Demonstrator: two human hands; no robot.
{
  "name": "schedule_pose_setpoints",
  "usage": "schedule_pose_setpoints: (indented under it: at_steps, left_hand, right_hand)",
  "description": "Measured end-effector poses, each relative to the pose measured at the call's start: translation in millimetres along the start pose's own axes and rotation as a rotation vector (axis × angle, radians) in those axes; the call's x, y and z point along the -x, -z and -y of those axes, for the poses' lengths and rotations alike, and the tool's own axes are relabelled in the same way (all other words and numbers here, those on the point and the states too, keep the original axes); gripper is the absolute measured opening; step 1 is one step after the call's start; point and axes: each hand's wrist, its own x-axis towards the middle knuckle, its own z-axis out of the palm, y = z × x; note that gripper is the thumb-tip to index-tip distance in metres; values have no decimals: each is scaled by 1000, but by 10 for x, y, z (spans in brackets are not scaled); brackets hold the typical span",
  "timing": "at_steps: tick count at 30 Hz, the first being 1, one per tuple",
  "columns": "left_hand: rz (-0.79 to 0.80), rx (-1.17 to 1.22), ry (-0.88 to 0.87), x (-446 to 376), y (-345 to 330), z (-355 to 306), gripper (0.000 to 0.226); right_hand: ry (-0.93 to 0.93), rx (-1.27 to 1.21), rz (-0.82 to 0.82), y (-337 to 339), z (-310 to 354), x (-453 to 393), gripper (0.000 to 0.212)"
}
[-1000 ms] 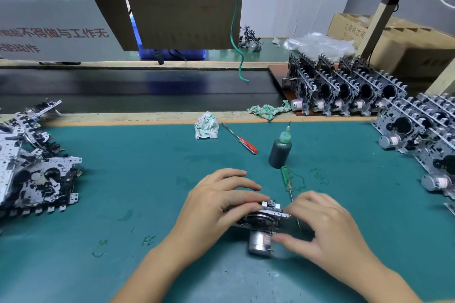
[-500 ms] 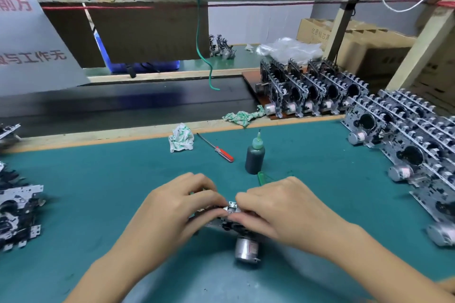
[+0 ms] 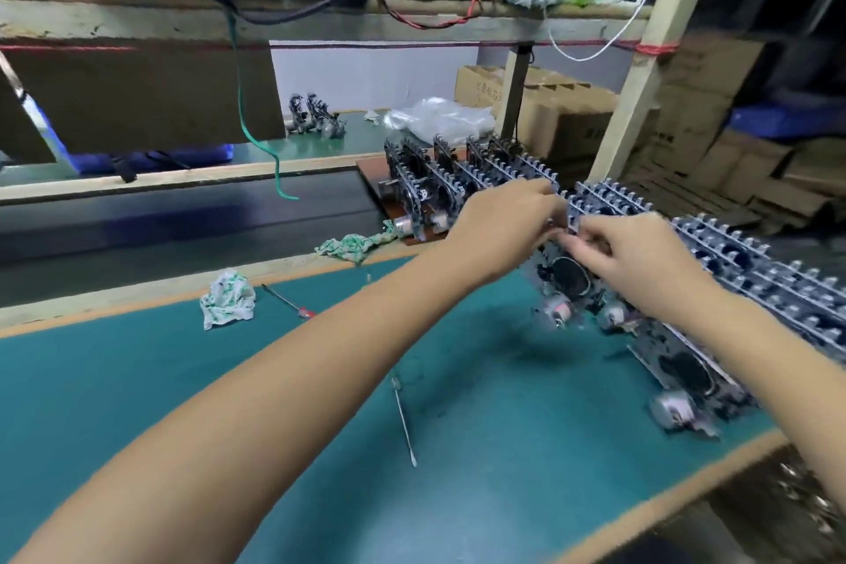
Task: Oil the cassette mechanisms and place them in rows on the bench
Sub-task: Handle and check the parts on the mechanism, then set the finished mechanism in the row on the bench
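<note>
1. The step in hand looks like placing: both hands carry one cassette mechanism (image 3: 570, 284) to the near end of a standing row (image 3: 751, 270) at about 3 o'clock on the green worktop (image 3: 229, 403).
2. The left hand (image 3: 512, 224) pinches the mechanism's top edge with curled fingers; the right hand (image 3: 641, 261) grips the same edge from the other side, fingers bent round it.
3. The mechanism hangs upright with its motor low, just beside the row's front piece; whether it touches the worktop is hard to tell through blur.
4. A second row (image 3: 458, 179) stands on a brown board at 1 o'clock.
5. Next, I judge, it needs lowering until it stands and leans against its neighbour, then a gentle release so the row does not topple.
6. A screwdriver (image 3: 288, 302) lies at 11 o'clock, a thin probe (image 3: 405, 421) nearer.
</note>
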Motion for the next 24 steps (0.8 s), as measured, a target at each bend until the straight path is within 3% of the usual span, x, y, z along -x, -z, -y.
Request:
schedule_pose_setpoints:
  at_steps: [4, 9, 14, 18, 22, 24]
  left_hand:
    - [130, 38, 61, -338, -338, -77, 20]
    - [315, 135, 97, -530, -627, -193, 24]
    - [510, 232, 102, -421, -778, -282, 52]
    - [509, 290, 109, -257, -661, -287, 64]
    - [322, 203, 126, 176, -315, -201, 42]
    - [241, 133, 161, 583, -71, -115, 27]
  right_hand:
    - [-173, 173, 57, -173, -287, -32, 38]
    - [-200, 421, 102, -350, -455, 39, 29]
    - [-236, 550, 171, -349, -549, 119, 34]
    - [-174, 678, 127, -263, -363, 65, 36]
    - [-170, 352, -19, -154, 150, 173, 24]
    - [-127, 66, 21, -162, 499, 282, 24]
